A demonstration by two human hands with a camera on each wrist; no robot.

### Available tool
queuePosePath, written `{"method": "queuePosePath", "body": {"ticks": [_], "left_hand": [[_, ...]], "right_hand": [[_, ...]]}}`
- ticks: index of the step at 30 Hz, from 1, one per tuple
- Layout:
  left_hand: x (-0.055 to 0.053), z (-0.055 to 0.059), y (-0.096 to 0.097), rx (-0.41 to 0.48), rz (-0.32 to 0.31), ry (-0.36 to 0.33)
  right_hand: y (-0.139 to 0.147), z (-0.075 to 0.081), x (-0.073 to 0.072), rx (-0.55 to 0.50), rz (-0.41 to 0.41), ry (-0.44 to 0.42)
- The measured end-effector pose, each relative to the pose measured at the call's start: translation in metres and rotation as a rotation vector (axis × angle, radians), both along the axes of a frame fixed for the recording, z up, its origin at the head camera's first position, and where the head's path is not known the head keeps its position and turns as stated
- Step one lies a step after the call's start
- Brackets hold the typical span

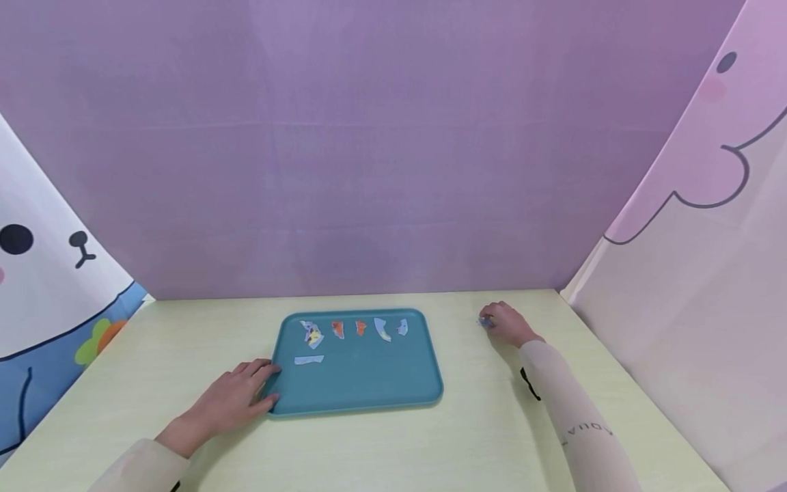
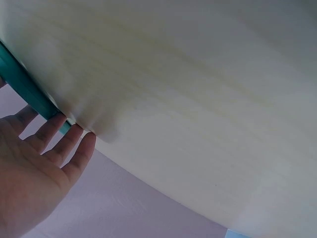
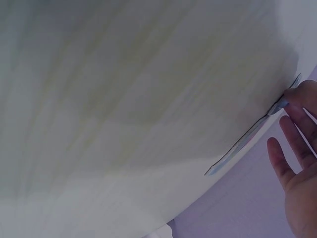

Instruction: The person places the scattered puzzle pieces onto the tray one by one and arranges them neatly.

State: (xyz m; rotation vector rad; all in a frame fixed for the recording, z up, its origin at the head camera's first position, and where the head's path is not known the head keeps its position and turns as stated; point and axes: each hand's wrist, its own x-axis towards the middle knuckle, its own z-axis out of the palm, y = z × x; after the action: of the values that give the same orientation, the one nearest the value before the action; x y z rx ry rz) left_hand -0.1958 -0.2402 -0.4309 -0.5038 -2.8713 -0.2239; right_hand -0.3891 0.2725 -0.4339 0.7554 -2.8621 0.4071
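Observation:
A teal tray (image 1: 369, 383) lies on the pale table, with several torn paper pieces on it. Along its far side are a patterned scrap (image 1: 313, 335), two orange scraps (image 1: 338, 329), a curved pale scrap (image 1: 382, 329) and a small pale scrap (image 1: 402, 327). Below them sits a pale paper strip (image 1: 309, 359). My left hand (image 1: 230, 400) touches the tray's left rim with spread, fairly straight fingers. To the right of the tray, my right hand (image 1: 509, 324) pinches a bluish paper piece (image 3: 279, 105) between thumb and fingers, low over the tabletop.
The light wood-toned table (image 1: 393, 451) ends at a purple cloth wall (image 1: 393, 171) behind. Printed cloth panels hang on the left (image 1: 49, 273) and on the right (image 1: 695, 287). In the right wrist view, a long thin paper edge (image 3: 237, 148) runs along the table beside the fingers.

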Motion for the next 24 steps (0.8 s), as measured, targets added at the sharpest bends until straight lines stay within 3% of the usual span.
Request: {"method": "queuePosePath", "body": {"ticks": [11,24], "left_hand": [[0.000,-0.003,-0.002,-0.002,-0.010,-0.007],[0.000,-0.003,-0.002,-0.001,-0.008,-0.005]], "right_hand": [[-0.010,0.007,0.008,0.019,0.015,-0.008],[-0.040,0.021,0.017,0.030,0.115,0.041]]}}
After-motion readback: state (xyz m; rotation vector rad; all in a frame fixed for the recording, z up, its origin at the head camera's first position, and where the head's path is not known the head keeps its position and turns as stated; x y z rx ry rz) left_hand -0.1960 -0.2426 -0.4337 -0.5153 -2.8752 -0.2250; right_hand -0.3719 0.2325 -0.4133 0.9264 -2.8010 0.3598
